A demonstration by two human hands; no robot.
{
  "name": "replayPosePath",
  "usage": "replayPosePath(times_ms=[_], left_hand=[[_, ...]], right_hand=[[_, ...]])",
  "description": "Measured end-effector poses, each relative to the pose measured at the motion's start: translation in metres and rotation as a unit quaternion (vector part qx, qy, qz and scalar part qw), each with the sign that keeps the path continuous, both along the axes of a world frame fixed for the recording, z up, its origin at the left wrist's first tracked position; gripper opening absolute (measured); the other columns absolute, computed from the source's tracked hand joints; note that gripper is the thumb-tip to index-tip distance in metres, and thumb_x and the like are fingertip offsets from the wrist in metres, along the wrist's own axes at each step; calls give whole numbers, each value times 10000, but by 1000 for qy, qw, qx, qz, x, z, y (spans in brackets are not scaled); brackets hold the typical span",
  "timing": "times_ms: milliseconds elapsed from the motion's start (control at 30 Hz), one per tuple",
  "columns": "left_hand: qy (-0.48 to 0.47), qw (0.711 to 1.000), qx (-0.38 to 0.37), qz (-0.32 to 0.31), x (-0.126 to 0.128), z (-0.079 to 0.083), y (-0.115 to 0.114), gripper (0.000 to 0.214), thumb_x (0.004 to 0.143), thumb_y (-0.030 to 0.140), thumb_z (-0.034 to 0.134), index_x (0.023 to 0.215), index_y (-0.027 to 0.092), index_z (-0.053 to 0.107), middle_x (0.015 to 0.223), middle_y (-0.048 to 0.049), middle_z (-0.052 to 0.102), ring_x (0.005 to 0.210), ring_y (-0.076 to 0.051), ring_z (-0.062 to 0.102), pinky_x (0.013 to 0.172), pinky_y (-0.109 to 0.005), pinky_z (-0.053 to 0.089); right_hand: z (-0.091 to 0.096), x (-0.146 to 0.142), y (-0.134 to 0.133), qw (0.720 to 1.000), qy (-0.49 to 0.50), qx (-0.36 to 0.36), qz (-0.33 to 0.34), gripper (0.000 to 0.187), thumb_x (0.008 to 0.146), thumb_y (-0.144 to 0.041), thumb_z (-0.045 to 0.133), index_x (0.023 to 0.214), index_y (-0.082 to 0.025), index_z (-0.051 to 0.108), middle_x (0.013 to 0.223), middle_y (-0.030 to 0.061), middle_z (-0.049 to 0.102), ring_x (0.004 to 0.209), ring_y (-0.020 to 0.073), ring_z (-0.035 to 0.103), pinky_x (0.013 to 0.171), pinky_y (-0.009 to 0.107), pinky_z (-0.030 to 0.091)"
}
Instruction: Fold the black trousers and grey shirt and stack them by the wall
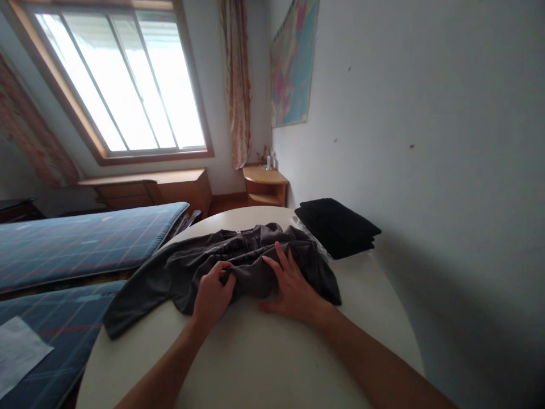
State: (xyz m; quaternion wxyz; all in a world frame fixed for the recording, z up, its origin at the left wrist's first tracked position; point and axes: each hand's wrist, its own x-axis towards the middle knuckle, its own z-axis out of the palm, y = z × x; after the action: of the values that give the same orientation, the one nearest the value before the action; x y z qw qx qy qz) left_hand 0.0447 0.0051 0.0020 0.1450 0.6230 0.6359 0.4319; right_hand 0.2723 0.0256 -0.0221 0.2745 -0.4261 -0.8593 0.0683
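Note:
A dark grey long-sleeved shirt [183, 267] lies rumpled across a round white table [255, 363], one sleeve stretched toward the table's left edge. Dark print shows on its front, partly lost in the folds. My left hand [214, 292] pinches the near edge of the cloth between thumb and fingers. To its right, my right hand [293, 289] rests on the shirt with fingers spread, its thumb at the fabric's near edge. Behind the shirt on the right sits a stack of folded black cloth [336, 227], with clear plastic under it.
A bed with a blue plaid mattress [93, 238] stands to the left, with a white sheet of paper [21, 352] on it. The wall [447, 170] runs close along the table's right side. Beyond are a corner shelf [266, 175], a wooden cabinet [183, 179] and a window [123, 79].

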Motion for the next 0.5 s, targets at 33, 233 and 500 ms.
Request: replayPosePath(times_ms=[33,233,500], left_hand=[[-14,1000,-3,3,0,0,0,204,817,348,532,919,214,648,712,4,719,608,-166,653,571,-222,433],[-48,999,-12,1,1,0,1,240,792,337,515,942,191,631,660,14,687,494,-139,559,482,-211,374],[-150,984,11,-99,-10,12,-2,404,871,507,418,823,169,634,667,-29,671,572,-170,604,542,-253,454]], right_hand=[[-2,-5,-2,1000,3,10,-15,1155,579,-514,867,1529,-213,284,1653,147,-44,1474,476,-107,1135,702,184],[1,-25,-10,995,42,81,-28,709,719,-285,719,1360,-116,466,1640,181,105,1487,461,-38,1136,693,194],[23,3,-2,976,132,171,41,177,922,-182,491,1056,-200,606,1237,96,656,1383,291,409,1156,558,253]])
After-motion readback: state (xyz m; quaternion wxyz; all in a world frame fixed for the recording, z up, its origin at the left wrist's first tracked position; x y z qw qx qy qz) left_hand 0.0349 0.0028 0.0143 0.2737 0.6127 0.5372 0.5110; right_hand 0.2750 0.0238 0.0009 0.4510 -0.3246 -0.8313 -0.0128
